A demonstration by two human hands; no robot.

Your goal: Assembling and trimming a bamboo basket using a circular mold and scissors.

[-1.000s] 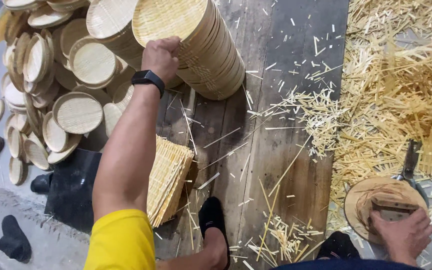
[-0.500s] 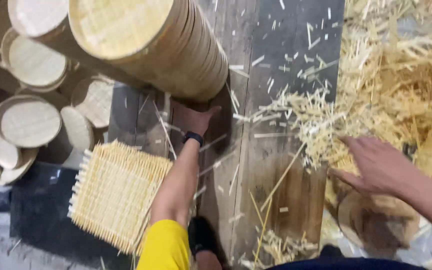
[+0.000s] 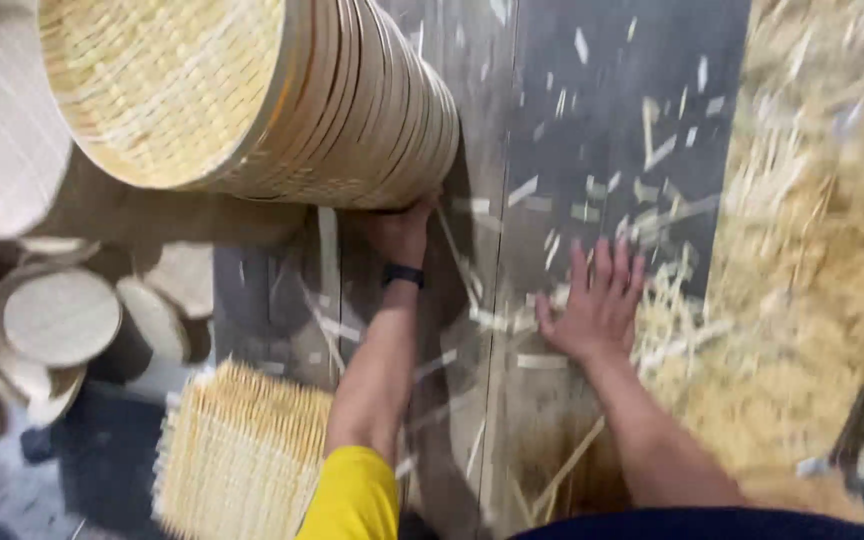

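Many stacked bamboo trays (image 3: 352,110) at the upper left are propped from beneath by the left hand (image 3: 400,232), its grip hidden, while the right hand (image 3: 597,305) is spread wide and empty on the grey boards (image 3: 592,120) near straw (image 3: 822,300).

Yellow sleeve (image 3: 352,495); black wristband (image 3: 403,274); bare forearms.

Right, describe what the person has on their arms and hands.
Both hands are bare, without gloves. The left hand has a dark band like a watch strap at the wrist, and a short yellow sleeve covers the upper arm. The right hand and forearm show no sleeve, band or ring.
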